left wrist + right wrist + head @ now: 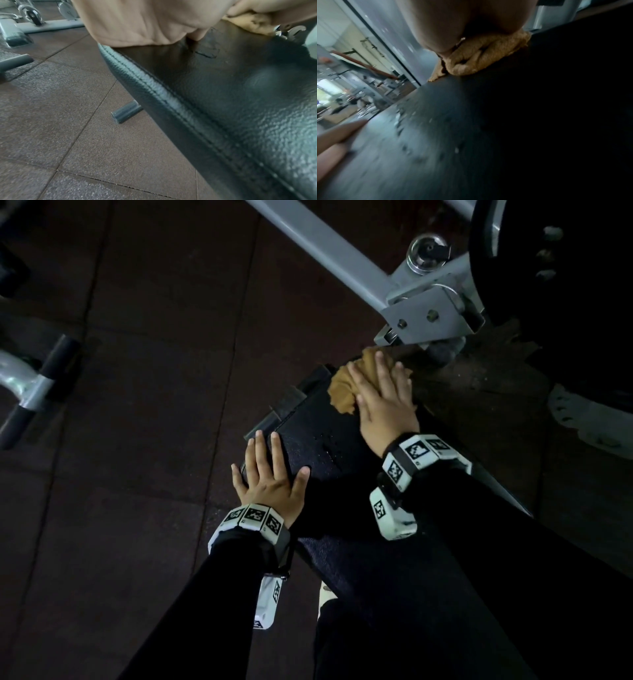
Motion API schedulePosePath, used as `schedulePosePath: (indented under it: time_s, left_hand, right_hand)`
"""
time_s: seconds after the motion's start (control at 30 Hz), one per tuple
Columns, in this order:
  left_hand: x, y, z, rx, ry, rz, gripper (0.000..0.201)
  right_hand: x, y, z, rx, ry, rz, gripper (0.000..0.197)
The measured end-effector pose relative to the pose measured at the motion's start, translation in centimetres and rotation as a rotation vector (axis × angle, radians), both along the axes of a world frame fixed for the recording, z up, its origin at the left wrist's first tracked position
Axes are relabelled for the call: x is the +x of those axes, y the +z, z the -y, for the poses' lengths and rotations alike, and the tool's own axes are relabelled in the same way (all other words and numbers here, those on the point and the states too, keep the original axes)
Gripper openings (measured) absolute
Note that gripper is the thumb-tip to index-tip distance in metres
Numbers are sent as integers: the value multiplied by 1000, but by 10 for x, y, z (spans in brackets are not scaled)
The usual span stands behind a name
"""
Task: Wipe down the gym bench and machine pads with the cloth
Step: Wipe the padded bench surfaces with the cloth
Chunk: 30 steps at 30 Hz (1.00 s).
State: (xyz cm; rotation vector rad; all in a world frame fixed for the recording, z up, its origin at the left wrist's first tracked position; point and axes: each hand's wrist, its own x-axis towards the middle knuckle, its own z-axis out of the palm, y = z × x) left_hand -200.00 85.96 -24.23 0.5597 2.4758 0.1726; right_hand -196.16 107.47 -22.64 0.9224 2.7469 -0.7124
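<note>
A black padded bench (322, 436) runs from me toward the grey machine frame. My right hand (383, 392) lies flat, fingers straight, pressing a bunched tan cloth (342, 392) onto the far end of the pad. The cloth (481, 54) shows crumpled under the palm in the right wrist view, and at top right as the cloth (250, 23) in the left wrist view. My left hand (270, 470) rests flat with spread fingers on the pad's left edge, nearer to me. The pad (240, 94) has a stitched seam along its side.
A grey steel frame (342, 261) with a bolted bracket (431, 316) stands just beyond the cloth. A black weight plate (565, 285) is at the far right. Another grey machine foot (30, 381) lies at the left. Dark rubber floor tiles (137, 371) surround the bench.
</note>
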Motion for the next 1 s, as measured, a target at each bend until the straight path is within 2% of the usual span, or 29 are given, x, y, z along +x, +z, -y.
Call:
schedulePosePath:
  time_s: [0.13,0.2,0.33,0.43,0.57,0.7,0.8,0.9,1.0]
  left_hand:
    - [1,-2,1,13,15,-35,76]
    - [1,-3,0,10,20,-35,75]
    - [1,-2,0,8,14,-18,73]
    - [2,-1,0,13,26,-26,77]
    - [1,0,-1,8,15,-9,78]
    - [1,0,0,0,12,-21,79]
    - [1,0,0,6,14,-29,79]
    - [2,-1,-1,10,23,-52,76]
    - [2,0,-1,10,28,-64,76]
  right_hand:
    - [36,7,28,-9,230,-78,55]
    - [72,7,35,-15,291,-36,58]
    - [120,8,18,-23,229,93,67]
    - [109,11,-5,-20,101,132,58]
    - [55,11,-21,-84,-40,31,52]
    - [17,8,-15,-94,21,44,52]
    - [27,8,4,-89,76,-12,52]
    - [60,10,35,-97,135,-24,54]
    - [89,15,60,-220,197,23,57]
